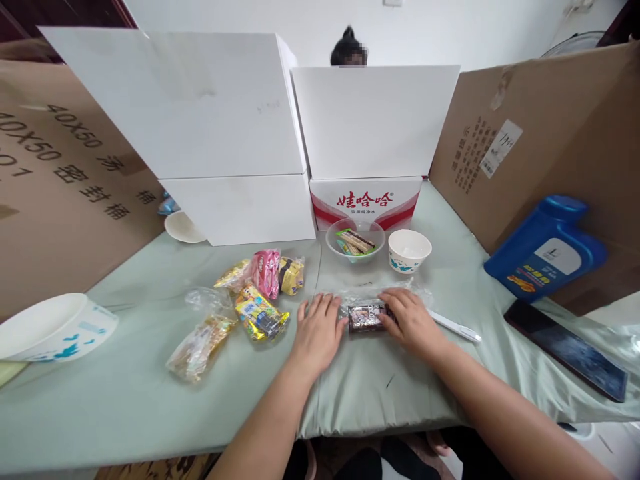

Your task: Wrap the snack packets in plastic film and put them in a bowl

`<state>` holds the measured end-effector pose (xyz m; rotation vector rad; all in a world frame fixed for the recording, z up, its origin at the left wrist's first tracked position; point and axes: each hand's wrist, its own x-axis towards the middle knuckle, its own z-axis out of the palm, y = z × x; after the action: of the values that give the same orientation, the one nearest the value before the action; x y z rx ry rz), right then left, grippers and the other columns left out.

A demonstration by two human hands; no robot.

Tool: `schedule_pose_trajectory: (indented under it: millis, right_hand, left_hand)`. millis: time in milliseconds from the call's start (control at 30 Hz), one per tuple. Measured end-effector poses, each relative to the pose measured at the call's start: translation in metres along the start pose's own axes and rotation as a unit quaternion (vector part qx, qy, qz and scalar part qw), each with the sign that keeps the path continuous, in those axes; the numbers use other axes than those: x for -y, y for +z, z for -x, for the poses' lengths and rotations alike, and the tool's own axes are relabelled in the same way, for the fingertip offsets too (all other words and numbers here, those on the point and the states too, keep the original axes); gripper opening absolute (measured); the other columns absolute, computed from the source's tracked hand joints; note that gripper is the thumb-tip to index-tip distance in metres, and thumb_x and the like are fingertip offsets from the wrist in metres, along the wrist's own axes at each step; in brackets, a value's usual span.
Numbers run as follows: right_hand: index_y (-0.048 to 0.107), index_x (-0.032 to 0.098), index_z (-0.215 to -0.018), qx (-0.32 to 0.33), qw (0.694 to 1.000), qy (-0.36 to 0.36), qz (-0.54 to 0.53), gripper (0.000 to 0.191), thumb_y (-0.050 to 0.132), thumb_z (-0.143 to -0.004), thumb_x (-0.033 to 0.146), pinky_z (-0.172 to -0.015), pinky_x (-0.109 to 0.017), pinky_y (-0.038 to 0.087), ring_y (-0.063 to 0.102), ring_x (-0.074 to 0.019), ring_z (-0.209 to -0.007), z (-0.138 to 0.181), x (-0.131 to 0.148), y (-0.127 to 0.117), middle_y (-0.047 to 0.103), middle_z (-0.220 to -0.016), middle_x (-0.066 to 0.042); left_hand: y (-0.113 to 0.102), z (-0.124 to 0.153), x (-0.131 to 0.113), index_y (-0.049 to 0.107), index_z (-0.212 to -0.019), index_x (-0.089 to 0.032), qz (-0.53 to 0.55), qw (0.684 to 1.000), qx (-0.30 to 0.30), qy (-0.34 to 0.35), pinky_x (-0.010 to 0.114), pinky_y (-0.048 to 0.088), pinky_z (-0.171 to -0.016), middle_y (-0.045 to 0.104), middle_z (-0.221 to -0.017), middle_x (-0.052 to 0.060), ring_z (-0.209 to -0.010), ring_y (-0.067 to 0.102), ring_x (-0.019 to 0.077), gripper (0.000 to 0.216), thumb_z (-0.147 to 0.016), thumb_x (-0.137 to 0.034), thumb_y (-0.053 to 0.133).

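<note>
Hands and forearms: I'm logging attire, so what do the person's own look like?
Both forearms are bare where visible, without sleeves. The left hand and right hand are ungloved; no watch, bracelet or ring shows.

Dark packet, glossy plastic – bottle, smooth plastic – tablecloth, satiny fabric

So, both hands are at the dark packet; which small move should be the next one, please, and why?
Perhaps bring the left hand more firmly against the left end of the dark packet, to steady it. The right hand already covers the right end, while the left lies palm down with its thumb beside the left end; whether it touches is hard to tell.
</note>
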<state>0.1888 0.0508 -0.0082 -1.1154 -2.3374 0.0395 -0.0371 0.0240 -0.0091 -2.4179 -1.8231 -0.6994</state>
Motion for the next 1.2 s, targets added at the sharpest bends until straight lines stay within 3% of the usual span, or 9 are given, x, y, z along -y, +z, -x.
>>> schedule_pose_trajectory:
  millis: [167, 367, 433, 533, 600, 700, 833, 1067, 1200]
  right_hand:
    - [0.058, 0.015, -0.121, 0.018, 0.988, 0.117, 0.095, 0.036, 0.043, -0.096, 0.036, -0.093, -0.051, 0.038, 0.055, -0.0314, -0.107, 0.001, -0.017, 0.013, 0.065, -0.113, -0.017]
    - [0.065, 0.019, -0.089, 0.014, 0.997, 0.072, 0.015, 0.022, 0.043, -0.093, 0.021, -0.082, -0.042, 0.043, 0.058, -0.0244, -0.086, -0.004, -0.011, -0.018, 0.065, -0.087, -0.01]
    - [0.063, 0.02, -0.094, 0.094, 0.991, 0.022, -0.096, 0.017, 0.047, -0.093, 0.025, -0.074, -0.034, 0.048, 0.061, -0.0203, -0.08, -0.003, -0.008, -0.039, 0.065, -0.088, -0.007]
    - [0.06, 0.022, -0.106, 0.241, 0.931, -0.002, -0.273, 0.02, 0.051, -0.094, 0.035, -0.055, -0.023, 0.049, 0.064, -0.0122, -0.06, 0.003, -0.005, -0.066, 0.067, -0.079, -0.001]
    - [0.061, 0.021, -0.106, 0.192, 0.937, 0.017, -0.291, 0.024, 0.047, -0.097, 0.038, -0.054, -0.022, 0.05, 0.065, -0.0121, -0.059, 0.006, -0.003, -0.07, 0.067, -0.078, -0.001]
    - [0.061, 0.02, -0.114, 0.044, 0.983, -0.027, -0.177, 0.032, 0.045, -0.097, 0.041, -0.085, -0.037, 0.053, 0.065, -0.0229, -0.099, 0.004, 0.0, -0.057, 0.068, -0.106, -0.012]
    - [0.039, 0.021, -0.144, 0.054, 0.992, -0.106, -0.045, 0.059, 0.039, -0.095, 0.055, -0.112, -0.059, 0.026, 0.034, -0.0319, -0.139, 0.001, 0.006, -0.04, 0.046, -0.145, -0.016]
    - [0.045, 0.022, -0.137, -0.029, 0.99, -0.127, -0.054, 0.041, 0.043, -0.097, 0.031, -0.109, -0.056, 0.034, 0.044, -0.029, -0.132, 0.009, 0.027, -0.059, 0.056, -0.132, -0.013]
    - [0.054, 0.02, -0.127, 0.004, 0.997, -0.075, -0.035, 0.032, 0.045, -0.096, 0.022, -0.1, -0.049, 0.047, 0.05, -0.0274, -0.125, 0.006, 0.025, -0.043, 0.057, -0.13, -0.014]
  left_hand:
    - [0.002, -0.002, 0.021, 0.065, -0.11, -0.019, -0.029, 0.999, 0.002, -0.021, 0.053, 0.041, -0.093, 0.067, -0.104, 0.011, -0.102, 0.058, 0.031, 0.025, -0.089, -0.02, 0.052]
    - [-0.021, -0.002, 0.014, 0.068, -0.084, -0.02, 0.022, 0.997, -0.073, 0.008, 0.046, 0.045, -0.09, 0.065, -0.089, 0.008, -0.095, 0.058, 0.0265, 0.02, -0.085, -0.011, 0.05]
    - [-0.038, 0.004, 0.01, 0.066, -0.08, -0.021, 0.064, 0.997, -0.017, 0.051, 0.048, 0.04, -0.1, 0.066, -0.099, 0.006, -0.109, 0.056, 0.0262, 0.022, -0.08, -0.006, 0.051]
    - [-0.066, 0.016, 0.002, 0.065, -0.078, -0.026, 0.145, 0.957, 0.213, 0.13, 0.058, 0.02, -0.114, 0.07, -0.093, -0.002, -0.113, 0.058, 0.0249, 0.016, -0.074, -0.01, 0.063]
    - [-0.08, 0.021, -0.003, 0.066, -0.08, -0.027, 0.188, 0.933, 0.279, 0.129, 0.058, 0.016, -0.116, 0.07, -0.086, -0.004, -0.107, 0.062, 0.0237, 0.01, -0.074, -0.02, 0.07]
    - [-0.085, 0.019, -0.012, 0.067, -0.086, -0.026, 0.223, 0.932, 0.261, 0.113, 0.051, 0.026, -0.113, 0.071, -0.086, -0.004, -0.093, 0.066, 0.0193, 0.007, -0.08, -0.025, 0.067]
    - [-0.069, 0.015, -0.029, 0.067, -0.104, -0.025, 0.23, 0.928, 0.251, 0.149, 0.039, 0.044, -0.1, 0.072, -0.104, 0.002, -0.104, 0.064, 0.0223, 0.024, -0.08, -0.022, 0.068]
    - [-0.035, 0.032, -0.073, 0.071, -0.098, -0.026, 0.296, 0.83, 0.361, 0.304, 0.029, 0.049, -0.087, 0.074, -0.082, -0.003, -0.081, 0.068, 0.018, 0.026, -0.072, -0.025, 0.075]
    - [-0.042, 0.027, -0.07, 0.07, -0.098, -0.025, 0.295, 0.86, 0.343, 0.235, 0.025, 0.049, -0.074, 0.073, -0.08, -0.003, -0.075, 0.067, 0.0162, 0.019, -0.079, -0.026, 0.068]
